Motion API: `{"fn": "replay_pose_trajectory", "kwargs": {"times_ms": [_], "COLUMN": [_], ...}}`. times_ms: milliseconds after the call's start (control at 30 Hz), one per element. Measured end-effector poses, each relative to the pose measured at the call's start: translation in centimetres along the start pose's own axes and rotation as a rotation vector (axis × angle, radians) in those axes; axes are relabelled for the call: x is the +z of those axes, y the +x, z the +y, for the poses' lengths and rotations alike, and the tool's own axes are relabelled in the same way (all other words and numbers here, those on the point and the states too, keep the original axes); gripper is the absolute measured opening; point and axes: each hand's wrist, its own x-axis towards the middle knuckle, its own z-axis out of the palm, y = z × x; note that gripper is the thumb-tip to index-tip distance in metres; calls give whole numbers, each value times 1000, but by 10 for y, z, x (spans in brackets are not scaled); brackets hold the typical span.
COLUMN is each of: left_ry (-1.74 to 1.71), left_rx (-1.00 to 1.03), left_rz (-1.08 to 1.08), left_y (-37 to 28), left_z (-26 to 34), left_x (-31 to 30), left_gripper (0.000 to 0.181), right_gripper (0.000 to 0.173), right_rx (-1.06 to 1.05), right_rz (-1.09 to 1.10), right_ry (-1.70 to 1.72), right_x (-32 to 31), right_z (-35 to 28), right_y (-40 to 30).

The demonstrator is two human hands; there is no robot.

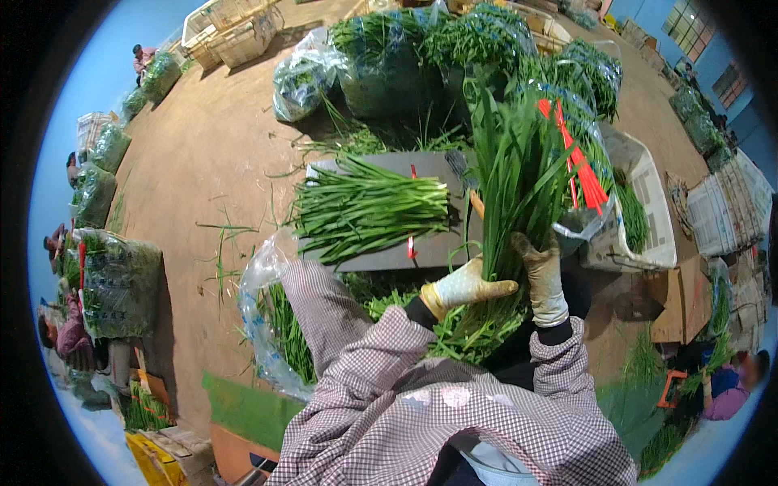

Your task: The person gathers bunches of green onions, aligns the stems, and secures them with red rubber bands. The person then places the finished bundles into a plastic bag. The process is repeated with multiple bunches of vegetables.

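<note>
A bunch of garlic chives (pixel 513 182) stands upright between my gloved hands, leaf tips away from me. My left hand (pixel 468 285) grips its lower end with the thumb across the front; its other fingers are partly hidden. On the bunch's right side, my right hand (pixel 544 276) closes around the stems. Before me, a pile of garlic chives (pixel 371 209) lies on a grey board (pixel 383 261), cut pale ends to the right. A red tie strip (pixel 411 246) runs under the pile, both ends showing. Beside the upright bunch rests a tool with a wooden handle (pixel 477 205), partly covered.
Plastic bags of chives (pixel 389 79) stand beyond the board. Red tie strips (pixel 583 170) hang at the right, near a white plastic crate (pixel 653 200). An open bag (pixel 267 316) with chives sits by my left leg. Other people work along both sides.
</note>
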Motion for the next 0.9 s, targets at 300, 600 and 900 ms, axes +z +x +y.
{"fn": "replay_pose_trajectory", "kwargs": {"times_ms": [300,600,900], "left_ry": [807,892,-518], "left_rx": [428,29,348], "left_rz": [137,318,706], "left_y": [88,71,-31], "left_z": [-100,-231,3], "left_x": [-97,-142,-174], "left_gripper": [67,47,40], "right_gripper": [51,65,30], "right_rx": [68,-484,-312], "right_rz": [-135,-485,-552], "right_ry": [535,-560,-1032], "right_x": [-64,13,7], "right_z": [127,60,182], "right_y": [76,118,-39]}}
